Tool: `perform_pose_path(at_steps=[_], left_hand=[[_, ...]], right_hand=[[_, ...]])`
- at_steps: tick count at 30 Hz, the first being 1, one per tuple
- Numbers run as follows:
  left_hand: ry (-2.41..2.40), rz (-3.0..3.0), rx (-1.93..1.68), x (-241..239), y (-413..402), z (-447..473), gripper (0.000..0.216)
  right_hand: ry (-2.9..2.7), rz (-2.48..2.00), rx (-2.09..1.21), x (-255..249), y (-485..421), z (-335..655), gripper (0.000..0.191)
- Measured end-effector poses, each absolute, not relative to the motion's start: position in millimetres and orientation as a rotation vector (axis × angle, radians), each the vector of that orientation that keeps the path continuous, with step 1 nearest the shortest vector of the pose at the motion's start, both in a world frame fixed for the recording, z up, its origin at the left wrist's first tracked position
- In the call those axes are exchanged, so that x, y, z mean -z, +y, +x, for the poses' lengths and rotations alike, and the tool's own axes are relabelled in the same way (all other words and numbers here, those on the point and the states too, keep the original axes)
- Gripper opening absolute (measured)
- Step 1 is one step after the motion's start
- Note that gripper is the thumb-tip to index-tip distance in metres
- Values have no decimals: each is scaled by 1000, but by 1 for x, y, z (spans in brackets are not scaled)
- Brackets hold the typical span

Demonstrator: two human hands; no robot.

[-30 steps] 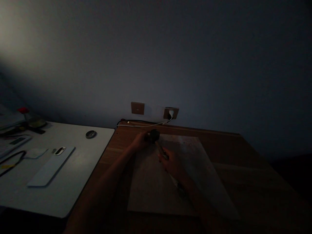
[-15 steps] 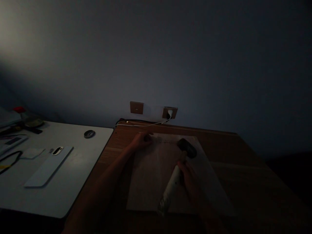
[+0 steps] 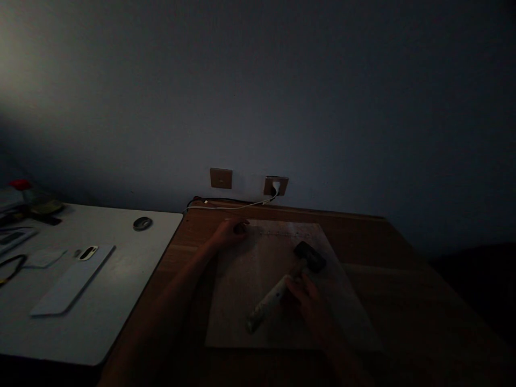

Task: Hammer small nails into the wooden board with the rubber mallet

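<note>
Dim light. Mallet lies diagonally on the wooden board, black head toward the far right. Right hand touches its handle; cannot tell if it grips. Left hand is curled at the board's far-left corner; cannot tell if it holds anything.

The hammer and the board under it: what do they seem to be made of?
Hammer: dull black head, perhaps rubber; pale handle, wood or wrapped, too dark to tell. Board: pale, matt flat sheet, probably wood or plywood.

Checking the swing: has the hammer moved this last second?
Yes: the hammer swung right and nearer, its head leaving the far-left corner of the board.
</note>
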State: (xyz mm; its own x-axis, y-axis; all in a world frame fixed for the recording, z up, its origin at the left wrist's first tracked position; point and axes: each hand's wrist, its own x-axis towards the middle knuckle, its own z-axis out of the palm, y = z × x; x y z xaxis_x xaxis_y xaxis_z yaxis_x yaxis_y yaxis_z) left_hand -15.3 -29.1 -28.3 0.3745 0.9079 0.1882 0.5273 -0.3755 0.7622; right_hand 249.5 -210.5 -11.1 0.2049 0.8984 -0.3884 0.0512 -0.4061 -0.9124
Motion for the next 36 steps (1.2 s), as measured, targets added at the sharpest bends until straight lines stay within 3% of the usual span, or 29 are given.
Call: perform_pose_path(at_steps=[2, 5, 10, 15, 18, 20, 29, 36], left_hand=[[1197, 2019, -807, 27, -28, -16, 42], [1207, 2047, -758, 18, -25, -19, 40], [1409, 2317, -658, -7, -47, -45, 41], [1176, 2487, -279, -9, -118, -80, 76], [1115, 2502, -165, -3, -146, -88, 105], [1111, 2513, -85, 0, -152, -88, 112], [938, 2637, -30, 9, -129, 2, 104], [764, 2755, -331, 24, -111, 143, 92]], right_hand=[[-937, -1662, -1300, 14, -214, 252, 72], [-1251, -1682, -1202, 12, -221, 262, 61], [-1753, -1641, -536, 15, -238, 293, 35], [-1993, -1589, -148, 43, -250, 319, 41], [-2055, -1611, -101, 49, -251, 322, 43], [-2065, -1625, -103, 47, -249, 323, 44], [-1876, -1786, -23, 42, -242, 398, 48], [-1800, -1997, 141, 35, -231, 501, 48]])
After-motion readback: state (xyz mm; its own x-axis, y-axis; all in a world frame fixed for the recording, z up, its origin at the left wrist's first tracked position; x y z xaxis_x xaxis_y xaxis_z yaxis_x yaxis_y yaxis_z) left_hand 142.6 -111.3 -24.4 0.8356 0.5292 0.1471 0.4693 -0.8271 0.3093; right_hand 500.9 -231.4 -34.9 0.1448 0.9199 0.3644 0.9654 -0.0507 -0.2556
